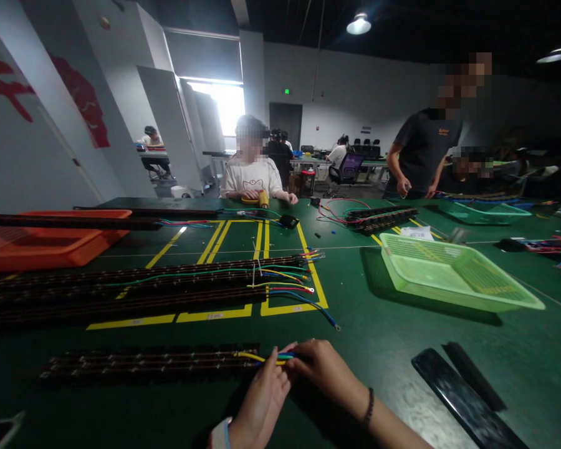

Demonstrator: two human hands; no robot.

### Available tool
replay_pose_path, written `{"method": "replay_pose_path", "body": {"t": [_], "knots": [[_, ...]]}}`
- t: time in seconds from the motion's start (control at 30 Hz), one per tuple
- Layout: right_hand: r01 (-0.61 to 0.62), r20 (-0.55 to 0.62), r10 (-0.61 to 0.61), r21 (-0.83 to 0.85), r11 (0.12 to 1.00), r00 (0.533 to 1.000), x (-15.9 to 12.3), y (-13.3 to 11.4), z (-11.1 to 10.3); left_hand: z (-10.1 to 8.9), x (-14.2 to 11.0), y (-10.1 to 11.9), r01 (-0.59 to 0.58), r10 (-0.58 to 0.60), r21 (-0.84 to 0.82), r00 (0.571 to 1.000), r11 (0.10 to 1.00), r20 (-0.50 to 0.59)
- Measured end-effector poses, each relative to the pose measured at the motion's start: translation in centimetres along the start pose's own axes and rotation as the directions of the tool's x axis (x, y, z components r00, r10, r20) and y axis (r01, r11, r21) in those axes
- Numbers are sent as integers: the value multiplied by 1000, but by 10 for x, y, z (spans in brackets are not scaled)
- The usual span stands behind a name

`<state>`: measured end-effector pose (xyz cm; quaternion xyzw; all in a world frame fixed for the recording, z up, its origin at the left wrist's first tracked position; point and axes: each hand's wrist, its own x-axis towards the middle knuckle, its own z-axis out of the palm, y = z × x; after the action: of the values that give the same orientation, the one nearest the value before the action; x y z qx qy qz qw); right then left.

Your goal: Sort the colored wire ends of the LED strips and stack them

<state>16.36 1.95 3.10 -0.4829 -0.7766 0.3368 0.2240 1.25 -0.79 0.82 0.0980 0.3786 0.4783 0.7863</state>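
Observation:
My left hand point(262, 399) and my right hand point(320, 368) meet at the near edge of the green table point(383, 324). Both pinch a small bundle of coloured wires point(273, 357), yellow, green and blue, that comes out of the right end of a long dark strip point(149, 365) lying flat in front of me. My left fingers close on the wires from below, my right fingers from the right. A bracelet sits on my right wrist, a band on my left.
Several more dark strips with coloured wire ends point(168, 284) lie across yellow floor-tape marks. A green basket point(453, 271) stands to the right, an orange tray point(42, 240) at far left, black flat bars point(462, 393) near right. People sit and stand across the table.

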Motion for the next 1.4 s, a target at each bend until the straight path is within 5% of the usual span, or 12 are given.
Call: {"method": "replay_pose_path", "body": {"t": [0.2,0.43,0.77,1.03,1.4], "knots": [[-29,-68,10,-281,959,998,-5,0,8,-1,-1,-5,-61,61,14,998,998,20],[111,-103,-162,-379,918,981,-8,7,20,-2,1,-3,-62,67,-53,993,997,99],[346,-148,-593,-691,634,791,-8,18,19,-3,6,-4,-95,102,-62,988,994,114],[298,-148,-555,-718,629,818,-9,9,21,-8,11,-7,-123,122,-11,991,992,-46],[334,-126,-535,-657,676,835,-12,9,11,-3,9,-7,-124,122,-18,991,992,-61]]}}
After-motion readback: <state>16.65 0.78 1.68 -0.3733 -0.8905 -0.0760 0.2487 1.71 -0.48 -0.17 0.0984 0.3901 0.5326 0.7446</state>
